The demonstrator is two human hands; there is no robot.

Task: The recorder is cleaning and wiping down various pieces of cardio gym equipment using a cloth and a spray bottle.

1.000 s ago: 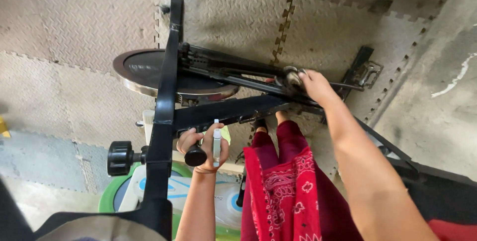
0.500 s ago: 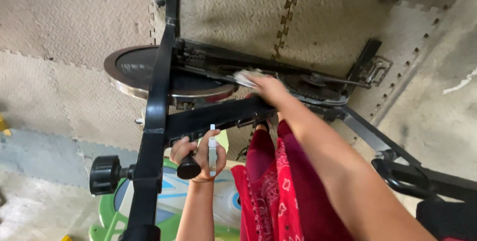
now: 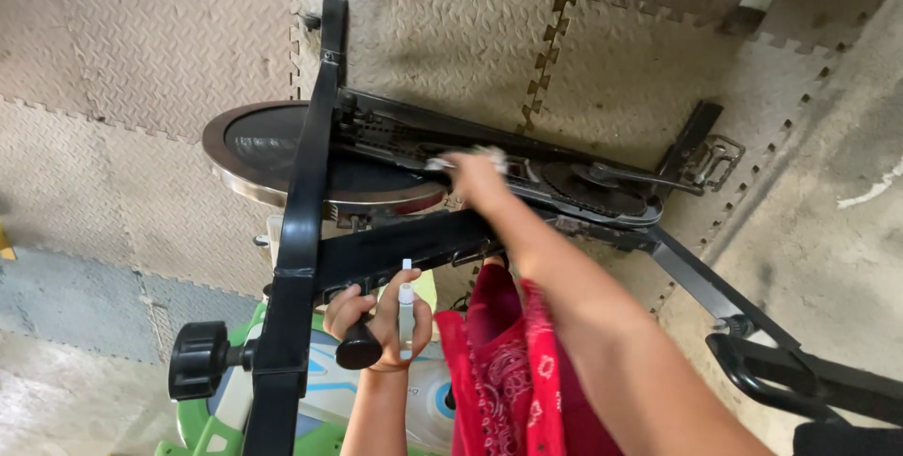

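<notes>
An exercise bike frame (image 3: pixel 310 230) stands on grey foam floor mats (image 3: pixel 141 52), its flywheel (image 3: pixel 273 150) at centre left and its chain guard and crank (image 3: pixel 583 183) exposed at centre right, which leaves the drive parts open to reach. The right hand (image 3: pixel 475 174), centre of frame, presses a pale cloth (image 3: pixel 451 161) against the chain run (fingers closed over it, partly blurred). The left hand (image 3: pixel 376 315), lower centre, is wrapped narrowly around a black knob (image 3: pixel 357 354) while also holding a small clear bottle (image 3: pixel 406 310) upright, seemingly kept ready. Red patterned fabric (image 3: pixel 513 381) hangs below.
</notes>
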